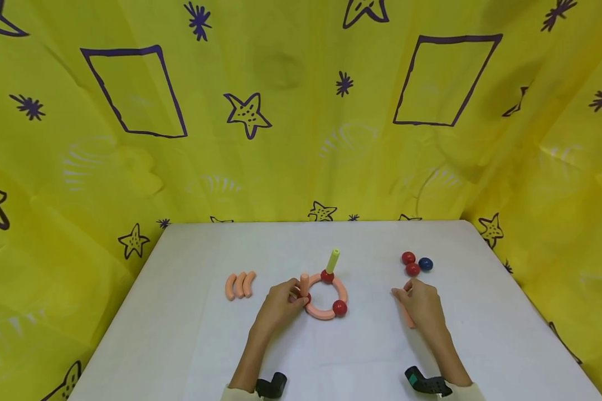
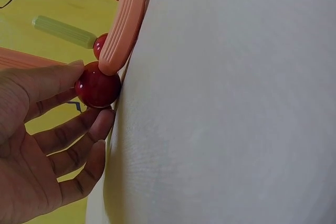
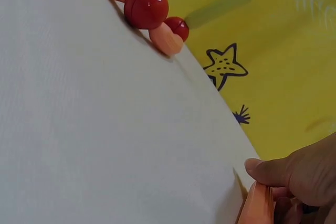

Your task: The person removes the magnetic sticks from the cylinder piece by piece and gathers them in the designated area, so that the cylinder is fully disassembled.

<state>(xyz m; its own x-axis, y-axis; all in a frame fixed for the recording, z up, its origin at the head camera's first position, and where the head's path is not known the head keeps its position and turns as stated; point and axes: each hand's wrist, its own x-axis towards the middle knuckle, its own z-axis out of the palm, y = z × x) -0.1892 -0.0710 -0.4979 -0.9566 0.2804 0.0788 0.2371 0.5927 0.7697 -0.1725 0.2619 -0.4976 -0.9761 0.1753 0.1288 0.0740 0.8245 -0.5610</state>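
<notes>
A ring of curved orange rods [image 1: 321,314] joined by red balls lies on the white table. My left hand [image 1: 279,305] is at the ring's left side, pinching a red ball [image 2: 98,85] between thumb and fingers. From that ball an orange rod [image 1: 304,284] stands upright. At the ring's far side a yellow-green rod [image 1: 333,260] rises from another red ball [image 1: 327,276]; the third red ball [image 1: 339,308] sits at the near right. To the right of the ring, my right hand [image 1: 422,305] grips an orange rod [image 3: 257,205], partly hidden by its fingers.
Several curved orange pieces, such as the leftmost one [image 1: 230,287], lie side by side left of the ring. Beyond my right hand are two red balls [image 1: 408,258] and a blue ball [image 1: 425,264]. A yellow patterned curtain [image 1: 301,156] surrounds the white table [image 1: 190,345].
</notes>
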